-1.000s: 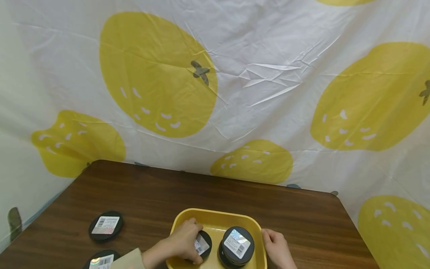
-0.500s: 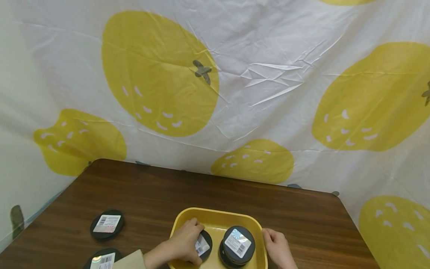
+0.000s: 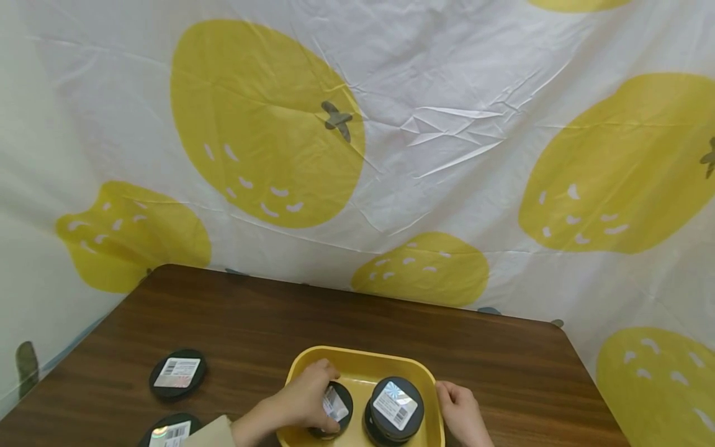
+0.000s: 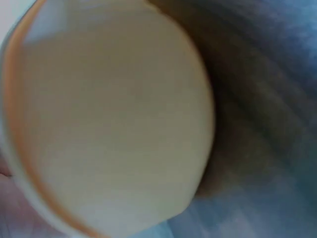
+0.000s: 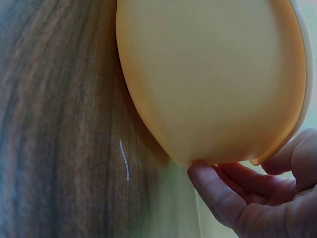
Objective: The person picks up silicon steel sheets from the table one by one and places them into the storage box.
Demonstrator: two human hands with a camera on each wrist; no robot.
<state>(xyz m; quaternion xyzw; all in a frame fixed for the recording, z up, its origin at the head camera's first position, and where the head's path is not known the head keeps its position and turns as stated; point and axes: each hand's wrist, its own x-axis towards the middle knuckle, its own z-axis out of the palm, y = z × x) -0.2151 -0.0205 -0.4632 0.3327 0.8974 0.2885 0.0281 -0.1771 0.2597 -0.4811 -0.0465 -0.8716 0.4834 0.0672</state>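
The left hand (image 3: 310, 400) has its thumb and fingers around a black disc (image 3: 337, 406) inside the left part of the yellow tray (image 3: 368, 360); whether that disc rests on another is hidden. The right hand (image 3: 463, 413) pinches the tray's right wall. The step in hand looks like placing or lifting that disc while the tray is steadied; the next move seems to call for fingers parting cleanly, or a firm grip to lift past the wall. The gripped disc is round and flat, with a white label facing up. Just beside it stands a stack of similar discs (image 3: 396, 408), the top one slightly offset. Left of the tray, two labelled discs (image 3: 177, 375) lie on the dark wooden desk (image 3: 268, 316).
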